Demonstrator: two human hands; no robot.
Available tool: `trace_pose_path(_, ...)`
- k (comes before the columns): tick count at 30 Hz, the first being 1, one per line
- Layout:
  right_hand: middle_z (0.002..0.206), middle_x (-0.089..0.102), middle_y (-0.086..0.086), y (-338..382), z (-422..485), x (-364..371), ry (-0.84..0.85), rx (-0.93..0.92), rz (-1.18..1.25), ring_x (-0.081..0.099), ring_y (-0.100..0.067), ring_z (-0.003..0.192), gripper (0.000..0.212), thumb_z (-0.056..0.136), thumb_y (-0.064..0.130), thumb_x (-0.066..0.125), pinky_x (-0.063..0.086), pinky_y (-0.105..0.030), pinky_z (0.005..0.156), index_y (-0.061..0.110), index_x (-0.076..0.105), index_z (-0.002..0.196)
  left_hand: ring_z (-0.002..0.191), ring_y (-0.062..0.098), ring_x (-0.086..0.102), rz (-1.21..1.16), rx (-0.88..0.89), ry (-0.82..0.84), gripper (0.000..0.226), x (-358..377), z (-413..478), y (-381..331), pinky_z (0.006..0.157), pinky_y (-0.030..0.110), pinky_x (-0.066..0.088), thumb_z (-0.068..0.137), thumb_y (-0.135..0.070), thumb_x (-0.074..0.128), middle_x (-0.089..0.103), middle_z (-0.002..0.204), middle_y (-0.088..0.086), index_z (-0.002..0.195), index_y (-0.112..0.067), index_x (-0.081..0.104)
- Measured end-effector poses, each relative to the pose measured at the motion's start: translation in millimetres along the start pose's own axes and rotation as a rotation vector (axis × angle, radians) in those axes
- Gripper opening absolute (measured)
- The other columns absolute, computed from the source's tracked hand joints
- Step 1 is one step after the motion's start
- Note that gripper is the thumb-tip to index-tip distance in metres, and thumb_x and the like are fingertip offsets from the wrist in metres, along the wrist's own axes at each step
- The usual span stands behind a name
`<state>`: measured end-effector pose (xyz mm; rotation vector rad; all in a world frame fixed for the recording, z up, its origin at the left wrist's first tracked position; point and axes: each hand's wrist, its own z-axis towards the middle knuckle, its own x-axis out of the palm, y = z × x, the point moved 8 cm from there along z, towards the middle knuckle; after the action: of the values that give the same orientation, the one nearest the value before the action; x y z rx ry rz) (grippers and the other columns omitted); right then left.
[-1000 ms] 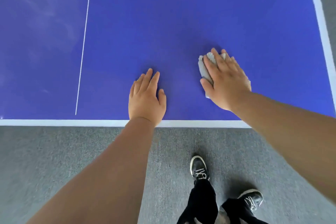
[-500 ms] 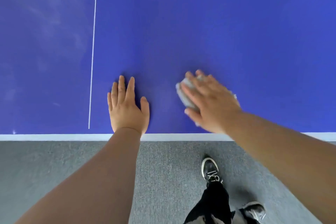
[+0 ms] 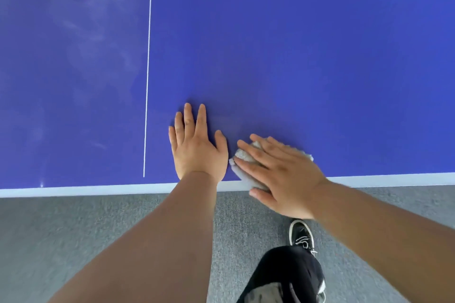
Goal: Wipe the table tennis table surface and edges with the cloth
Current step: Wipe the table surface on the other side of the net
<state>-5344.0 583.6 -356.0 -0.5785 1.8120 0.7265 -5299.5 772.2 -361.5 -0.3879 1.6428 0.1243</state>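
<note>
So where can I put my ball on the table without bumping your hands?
It's crowded only at the near edge, where the left hand lies flat beside the right hand pressing the cloth. Free: all the blue table beyond them, the part left of the white line, and the strip right of the right hand.

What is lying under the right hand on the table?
A grey cloth shows beside the right hand, pressed on the blue table at its white edge. The hand covers most of it.
</note>
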Motion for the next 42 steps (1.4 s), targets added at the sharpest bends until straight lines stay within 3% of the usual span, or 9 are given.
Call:
trace_pose_path(5, 0.174, 0.003, -0.003, -100.0, 13.5, -29.7, -0.112, 0.503, 0.038, 0.001, -0.029, 0.16, 0.074, 0.101, 0.063, 0.014, -0.002, -0.042, 0.13, 0.027, 0.009, 0.166, 0.16, 0.021, 0.001, 0.007, 0.007, -0.004, 0.076, 3.3, 0.4, -0.1, 0.13, 0.043, -0.002, 0.093, -0.055, 0.019, 0.004, 0.175, -0.003, 0.165, -0.033, 0.014)
trace_pose_path(8, 0.174, 0.003, -0.003, -86.0, 34.0, -35.9, -0.164, 0.646, 0.092, 0.001, -0.032, 0.16, 0.072, 0.102, 0.059, 0.019, 0.002, -0.045, 0.13, 0.026, 0.011, 0.165, 0.16, 0.022, 0.001, -0.001, 0.0, -0.009, 0.076, 3.9, 2.3, 1.3, 0.13, 0.043, -0.002, 0.092, -0.054, 0.018, 0.005, 0.174, -0.003, 0.165, -0.033, 0.014)
trace_pose_path(16, 0.173, 0.016, 0.002, 11.2, 7.1, -5.2, -0.086, 0.196, 0.059, 0.016, -0.025, 0.159, 0.065, 0.101, 0.05, 0.027, 0.009, -0.043, 0.13, 0.03, 0.027, 0.163, 0.16, 0.023, -0.001, 0.013, 0.013, 0.014, 0.076, 1.5, 0.1, -3.6, 0.13, 0.044, -0.003, 0.093, -0.052, 0.019, 0.003, 0.175, -0.001, 0.166, -0.031, 0.012)
trace_pose_path(25, 0.174, 0.005, 0.002, -75.3, 64.3, -42.4, -0.159, 0.667, 0.075, 0.003, -0.029, 0.16, 0.065, 0.102, 0.052, 0.017, 0.005, -0.044, 0.13, 0.034, 0.01, 0.164, 0.16, 0.027, -0.001, -0.037, 0.041, 0.031, 0.078, 4.8, 0.9, -6.6, 0.129, 0.048, -0.004, 0.091, -0.052, 0.014, 0.002, 0.175, 0.002, 0.166, -0.028, 0.014)
trace_pose_path(28, 0.174, 0.004, 0.002, -8.2, 49.1, -29.0, -0.103, 0.521, 0.024, 0.004, -0.028, 0.16, 0.065, 0.102, 0.053, 0.013, 0.004, -0.044, 0.13, 0.037, 0.005, 0.165, 0.16, 0.026, 0.006, -0.131, 0.137, 0.069, 0.069, -8.5, -2.4, -0.9, 0.129, 0.045, 0.001, 0.097, -0.047, 0.032, 0.013, 0.174, 0.001, 0.163, -0.028, 0.029)
trace_pose_path(31, 0.174, 0.008, 0.003, 69.4, 21.9, -1.9, -0.035, 0.29, 0.012, 0.008, -0.028, 0.16, 0.065, 0.103, 0.054, 0.023, 0.011, -0.047, 0.129, 0.036, 0.016, 0.165, 0.15, 0.027, 0.035, -0.146, 0.326, 0.058, 0.056, -30.7, -2.5, 44.4, 0.125, 0.043, 0.022, 0.098, -0.036, 0.05, 0.039, 0.165, -0.001, 0.152, -0.022, 0.05)
trace_pose_path(34, 0.174, -0.003, 0.004, 65.4, 22.9, -0.4, 0.058, 0.127, -0.031, -0.004, -0.024, 0.161, 0.064, 0.105, 0.057, 0.014, 0.006, -0.045, 0.129, 0.038, 0.005, 0.165, 0.142, 0.03, 0.043, -0.075, 0.276, -0.028, 0.059, -57.7, 22.1, 124.7, 0.12, 0.048, 0.03, 0.095, -0.038, 0.05, 0.043, 0.161, 0.004, 0.151, -0.021, 0.049)
trace_pose_path(39, 0.174, 0.002, -0.001, -29.4, 75.4, -42.8, -0.136, 0.777, 0.121, 0.001, -0.028, 0.16, 0.073, 0.1, 0.057, 0.011, 0.003, -0.043, 0.13, 0.029, 0.005, 0.166, 0.154, 0.029, 0.023, -0.001, 0.282, 0.014, 0.065, -54.4, 66.5, 167.8, 0.127, 0.049, 0.018, 0.099, -0.041, 0.053, 0.025, 0.17, 0.003, 0.16, -0.024, 0.034)
trace_pose_path(42, 0.174, 0.001, 0.002, 17.9, 107.3, -35.1, -0.19, 0.749, 0.134, -0.001, -0.027, 0.16, 0.071, 0.1, 0.058, 0.022, 0.002, -0.043, 0.13, 0.032, 0.008, 0.165, 0.156, 0.026, 0.017, -0.018, 0.287, 0.009, 0.065, -42.9, 70.8, 166.8, 0.129, 0.045, 0.013, 0.099, -0.048, 0.041, 0.022, 0.171, 0.0, 0.16, -0.028, 0.033)
